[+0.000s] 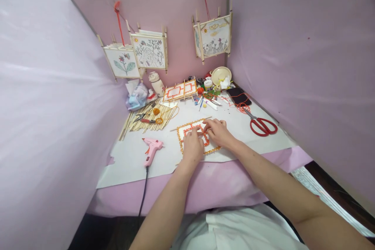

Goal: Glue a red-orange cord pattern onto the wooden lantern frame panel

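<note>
A white lantern panel (187, 129) edged with yellow trim and an inner orange cord border lies flat on the white paper sheet (131, 156). My left hand (192, 145) rests on the panel's middle, fingers curled and pressed down on it. My right hand (218, 131) sits at the panel's right side, fingertips pinched on the orange cord near the top edge. A thin wooden stick (175, 128) runs along the panel's top.
A pink glue gun (151, 150) with a black cable lies left of the panel. Red scissors (262, 125) lie to the right. Bamboo sticks (146, 119), pliers, a second panel (180, 91), markers, a bowl and a phone (238, 95) crowd the back. Paper lanterns (212, 37) hang on the pink wall.
</note>
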`<state>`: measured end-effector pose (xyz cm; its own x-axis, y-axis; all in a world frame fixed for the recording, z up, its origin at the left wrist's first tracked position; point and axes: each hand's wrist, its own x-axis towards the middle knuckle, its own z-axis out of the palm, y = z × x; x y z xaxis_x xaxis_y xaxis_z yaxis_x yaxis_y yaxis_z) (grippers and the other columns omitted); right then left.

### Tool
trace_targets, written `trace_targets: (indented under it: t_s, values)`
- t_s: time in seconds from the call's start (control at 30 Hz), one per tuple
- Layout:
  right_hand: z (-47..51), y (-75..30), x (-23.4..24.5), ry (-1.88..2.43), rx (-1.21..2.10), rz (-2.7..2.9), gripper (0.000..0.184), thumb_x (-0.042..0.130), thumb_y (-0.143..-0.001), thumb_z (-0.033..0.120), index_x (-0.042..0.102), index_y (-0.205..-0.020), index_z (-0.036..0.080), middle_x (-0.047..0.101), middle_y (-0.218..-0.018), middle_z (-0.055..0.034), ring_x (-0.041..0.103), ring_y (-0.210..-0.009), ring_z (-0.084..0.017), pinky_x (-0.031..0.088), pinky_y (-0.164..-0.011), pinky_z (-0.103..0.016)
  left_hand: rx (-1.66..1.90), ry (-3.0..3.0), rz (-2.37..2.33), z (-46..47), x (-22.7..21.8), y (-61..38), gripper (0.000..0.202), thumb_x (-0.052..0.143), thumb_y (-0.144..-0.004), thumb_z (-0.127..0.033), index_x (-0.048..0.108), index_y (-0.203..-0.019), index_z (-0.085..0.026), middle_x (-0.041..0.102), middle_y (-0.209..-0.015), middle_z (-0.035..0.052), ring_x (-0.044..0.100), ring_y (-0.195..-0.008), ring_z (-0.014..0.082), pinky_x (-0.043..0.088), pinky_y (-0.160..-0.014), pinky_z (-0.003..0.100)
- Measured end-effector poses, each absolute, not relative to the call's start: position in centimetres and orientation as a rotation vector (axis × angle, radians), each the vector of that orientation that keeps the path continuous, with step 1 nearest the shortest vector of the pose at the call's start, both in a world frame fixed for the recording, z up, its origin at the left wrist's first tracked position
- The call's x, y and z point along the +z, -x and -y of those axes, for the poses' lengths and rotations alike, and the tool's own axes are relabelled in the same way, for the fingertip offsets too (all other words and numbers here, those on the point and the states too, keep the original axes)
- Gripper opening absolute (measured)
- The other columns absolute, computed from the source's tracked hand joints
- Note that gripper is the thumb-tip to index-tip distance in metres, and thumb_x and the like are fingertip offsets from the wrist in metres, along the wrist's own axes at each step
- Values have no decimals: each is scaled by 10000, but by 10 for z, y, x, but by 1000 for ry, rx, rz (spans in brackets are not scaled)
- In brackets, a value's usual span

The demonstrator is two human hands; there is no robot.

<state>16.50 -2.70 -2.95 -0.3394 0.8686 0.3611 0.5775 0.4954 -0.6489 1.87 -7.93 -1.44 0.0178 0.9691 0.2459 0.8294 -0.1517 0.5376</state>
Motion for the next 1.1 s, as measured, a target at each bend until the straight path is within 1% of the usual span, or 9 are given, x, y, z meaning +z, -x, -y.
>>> trace_targets:
  t_s: [0.3,0.43,0.5,0.6,0.73,0.83,0.93,1.03,1.1]
  values:
    - [28,-167,-28,1194,564,2039,350,429,-837,126,561,-1148,220,744,-958,-38,558,-1035,-249,280,-906,-434,798,-2041,-1863,80,-14,-20,476,434,-755,-7,514,-1197,-167,717,-1089,99,585,-1122,257,408,-958,427]
    - [23,-179,-27,1256,491,1884,363,419,-816,120,565,-1135,212,733,-997,-49,578,-1027,-244,290,-916,-440,925,-2000,-1930,76,-6,-4,422,425,-795,-45,530,-1186,-167,720,-1069,91,616,-1055,247,420,-947,413]
    - [20,-187,-28,1309,469,1773,341,421,-817,140,572,-1114,212,729,-988,-51,600,-991,-243,302,-917,-445,968,-1962,-2060,72,0,13,401,398,-833,-76,543,-1195,-169,711,-1090,98,610,-1073,247,422,-954,406]
    - [15,-195,-30,1384,455,1666,306,429,-823,179,581,-1086,216,728,-967,-53,621,-957,-245,314,-925,-458,871,-1907,-2237,62,7,40,400,358,-869,-118,578,-1200,-157,675,-1175,139,583,-1140,270,414,-978,419]
    - [12,-198,-33,1425,465,1661,295,438,-822,203,583,-1078,219,728,-963,-57,633,-945,-246,328,-928,-463,679,-1969,-2152,34,10,59,341,440,-826,-134,669,-1077,-160,680,-1173,160,577,-1163,297,398,-1004,417]
    - [13,-198,-35,1422,464,1686,290,436,-824,209,583,-1073,218,730,-945,-54,637,-929,-245,340,-919,-464,545,-2003,-2047,8,11,59,266,536,-756,-149,686,-974,-176,709,-1093,139,612,-1077,280,422,-966,379]
    - [14,-198,-34,1423,456,1699,282,441,-821,220,586,-1062,219,732,-929,-51,643,-909,-243,352,-915,-466,457,-1989,-1935,-10,14,55,145,615,-663,-162,670,-794,-192,725,-923,93,638,-921,248,459,-863,323]
    - [15,-201,-30,1398,466,1646,273,450,-812,238,595,-1043,218,730,-926,-53,647,-890,-239,379,-907,-458,445,-1951,-1818,-14,22,55,50,638,-618,-158,616,-637,-198,684,-740,51,620,-769,213,463,-754,285]
    - [14,-206,-27,1340,484,1547,264,459,-801,242,601,-1021,214,726,-928,-61,647,-881,-234,414,-884,-434,481,-1916,-1731,-10,30,60,57,644,-627,-178,599,-602,-201,646,-668,23,582,-679,182,452,-678,261]
